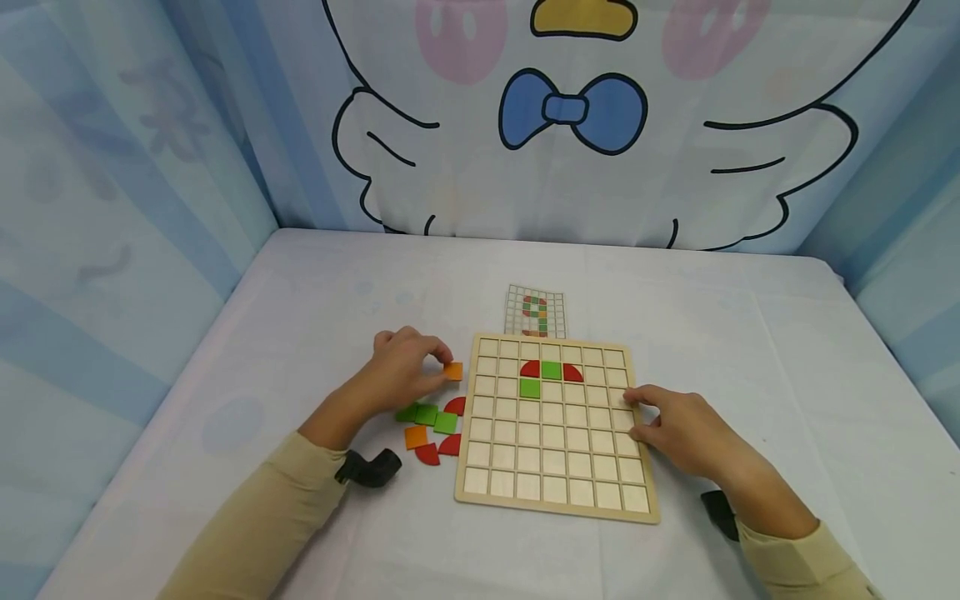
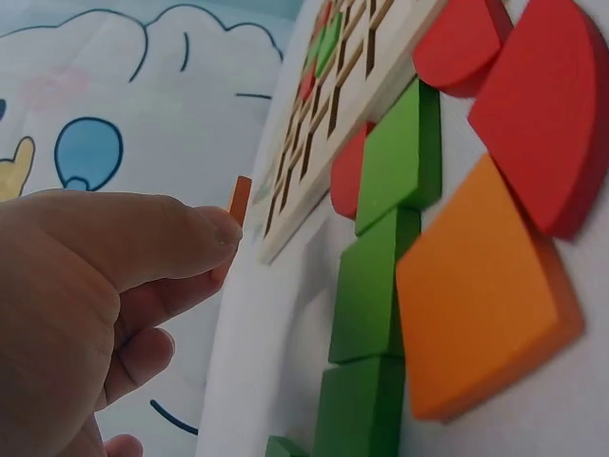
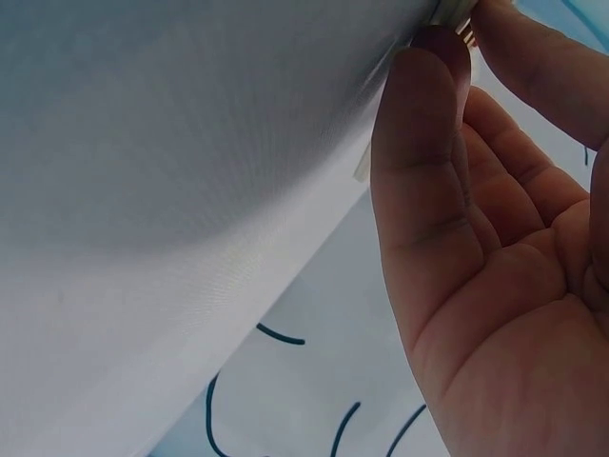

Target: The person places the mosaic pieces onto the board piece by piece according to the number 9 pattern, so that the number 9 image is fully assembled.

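My left hand [image 1: 408,367] pinches an orange square tile [image 1: 453,372] between thumb and fingers, just off the left edge of a wooden grid board [image 1: 557,512]. In the left wrist view this tile [image 2: 241,200] is seen edge-on. My right hand [image 1: 686,425] holds the board's right edge with its fingertips; in the right wrist view the fingers [image 3: 419,143] partly hide that edge. Near the board's top, a green square [image 1: 551,370] sits between two red quarter-round tiles [image 1: 530,368], and another green square [image 1: 529,388] lies below the left one.
Loose tiles lie left of the board: several green squares [image 1: 445,422], an orange square [image 1: 416,437] and several red quarter-rounds [image 1: 427,454]. Behind the board, partly covered by it, is a pattern card [image 1: 513,312] with a coloured figure. A printed cloth backdrop [image 1: 465,167] stands behind the white table [image 1: 337,275].
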Demonstrator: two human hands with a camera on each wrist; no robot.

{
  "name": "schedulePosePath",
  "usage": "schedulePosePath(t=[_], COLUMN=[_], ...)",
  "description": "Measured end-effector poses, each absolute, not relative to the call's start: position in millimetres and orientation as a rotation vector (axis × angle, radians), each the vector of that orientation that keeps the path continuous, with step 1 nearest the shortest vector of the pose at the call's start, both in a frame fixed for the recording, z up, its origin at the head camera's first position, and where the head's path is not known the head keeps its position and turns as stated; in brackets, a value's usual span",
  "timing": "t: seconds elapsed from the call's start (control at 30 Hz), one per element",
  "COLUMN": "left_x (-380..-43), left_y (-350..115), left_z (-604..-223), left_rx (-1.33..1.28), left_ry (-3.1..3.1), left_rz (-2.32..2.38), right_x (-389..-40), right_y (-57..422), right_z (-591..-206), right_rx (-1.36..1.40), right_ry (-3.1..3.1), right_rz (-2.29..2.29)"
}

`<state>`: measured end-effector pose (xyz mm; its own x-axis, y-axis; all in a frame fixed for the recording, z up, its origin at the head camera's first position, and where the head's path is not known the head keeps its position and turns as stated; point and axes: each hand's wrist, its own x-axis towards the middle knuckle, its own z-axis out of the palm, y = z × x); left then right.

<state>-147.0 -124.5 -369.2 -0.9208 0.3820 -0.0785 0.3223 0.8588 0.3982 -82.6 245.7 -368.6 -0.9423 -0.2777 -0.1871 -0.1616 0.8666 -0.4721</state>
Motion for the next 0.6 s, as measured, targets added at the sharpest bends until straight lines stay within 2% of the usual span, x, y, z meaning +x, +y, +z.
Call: schedulePosePath(t=[0.6], left_x=[-148.8], left_y=[-95.4], left_z=[-359.5], left_rx=[0.705], left_ry=[2.834], left_rz=[0.593], right_x=[-82.9], right_y=[244.5], right_z=[-368.0], right_rx=[-0.301], right_ry=[2.781], right_rz=[-0.658])
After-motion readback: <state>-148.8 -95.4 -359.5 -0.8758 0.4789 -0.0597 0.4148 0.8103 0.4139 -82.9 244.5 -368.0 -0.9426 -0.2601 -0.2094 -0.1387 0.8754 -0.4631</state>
